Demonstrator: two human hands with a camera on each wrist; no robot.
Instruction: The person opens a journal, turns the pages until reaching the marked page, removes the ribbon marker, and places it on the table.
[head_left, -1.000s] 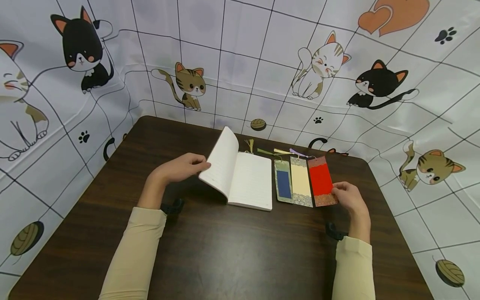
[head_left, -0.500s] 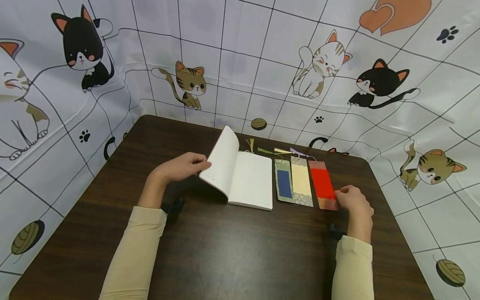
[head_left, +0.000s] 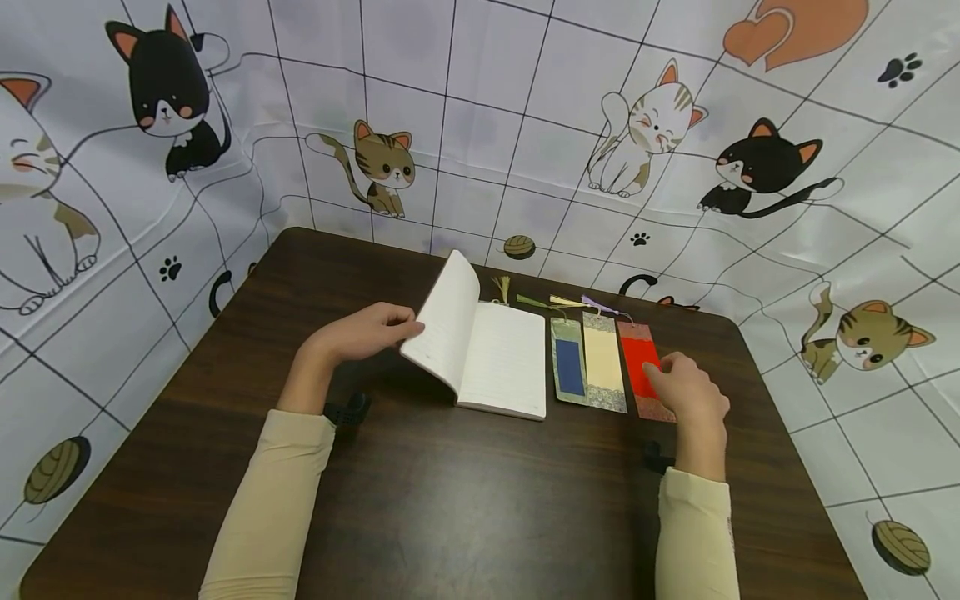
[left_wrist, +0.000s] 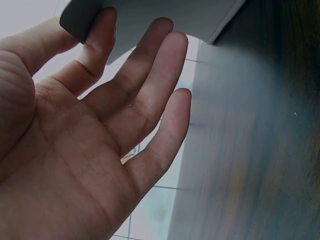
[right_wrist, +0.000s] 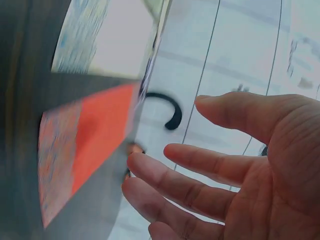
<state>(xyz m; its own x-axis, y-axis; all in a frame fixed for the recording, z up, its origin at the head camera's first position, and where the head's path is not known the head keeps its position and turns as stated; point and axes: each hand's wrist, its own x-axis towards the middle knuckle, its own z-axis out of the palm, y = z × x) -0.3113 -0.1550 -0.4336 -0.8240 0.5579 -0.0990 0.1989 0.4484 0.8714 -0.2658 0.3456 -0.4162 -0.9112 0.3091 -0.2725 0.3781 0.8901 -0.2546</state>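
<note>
An open notebook [head_left: 501, 358] with ruled white pages lies on the dark wooden table [head_left: 450, 492]. My left hand [head_left: 362, 333] pinches the lower left corner of its raised left side between thumb and index finger; the other fingers extend loosely beneath it in the left wrist view. Three tasselled bookmarks lie right of the notebook: a green and blue one [head_left: 567, 357], a cream one [head_left: 602, 360] and a red one [head_left: 639, 348]. Over the red bookmark's right side hovers my right hand [head_left: 692, 393], fingers spread and holding nothing in the right wrist view.
A gold tassel [head_left: 502, 289] pokes out above the notebook's top edge. Green, yellow and purple tassels [head_left: 600, 305] trail from the bookmarks toward the table's back edge. Behind the table hangs a white grid-patterned sheet [head_left: 480, 125] with cartoon cats.
My right hand slid the red bookmark slightly down and straightened it, let go, then moved up and left over it. My left hand keeps holding the notebook's side up.
</note>
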